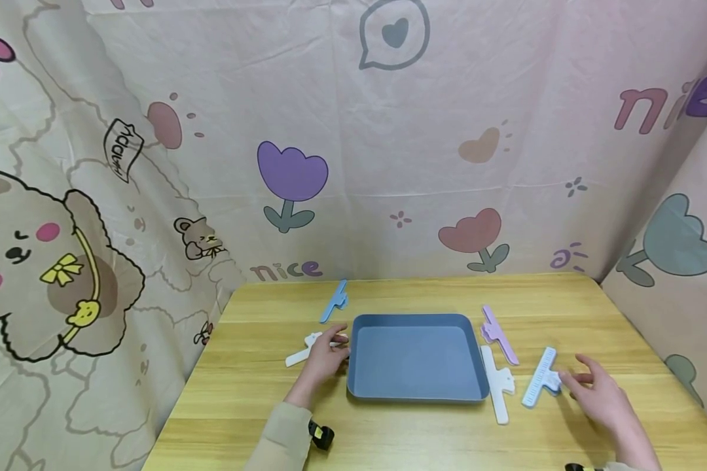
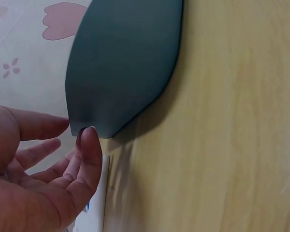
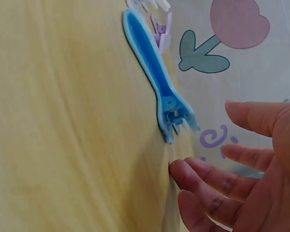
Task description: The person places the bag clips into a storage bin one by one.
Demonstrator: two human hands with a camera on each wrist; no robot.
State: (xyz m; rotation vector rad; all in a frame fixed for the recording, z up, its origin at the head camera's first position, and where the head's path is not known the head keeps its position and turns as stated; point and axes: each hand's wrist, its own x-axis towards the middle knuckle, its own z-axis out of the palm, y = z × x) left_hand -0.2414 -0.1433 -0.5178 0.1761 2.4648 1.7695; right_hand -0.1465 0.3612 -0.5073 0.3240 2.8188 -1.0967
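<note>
A blue-grey rectangular tray [image 1: 418, 399] lies on the wooden table. At its left side is my left hand [image 1: 326, 360]; in the left wrist view, thumb and a curled finger pinch the tray's edge [image 2: 121, 63] near a corner. Behind that hand a white bag clip [image 1: 297, 357] is partly covered. My right hand [image 1: 601, 396] hovers with loosely bent fingers just right of a light-blue bag clip [image 1: 542, 378], holding nothing. In the right wrist view, a gap shows between the fingers and the blue clip [image 3: 150, 58].
Right of the tray lie another white clip [image 1: 497, 389], close against its side, and a purple clip [image 1: 501, 337]. A blue clip [image 1: 334, 302] rests near the table's back left. Printed cloth [image 1: 377, 163] hangs behind the table and at both sides.
</note>
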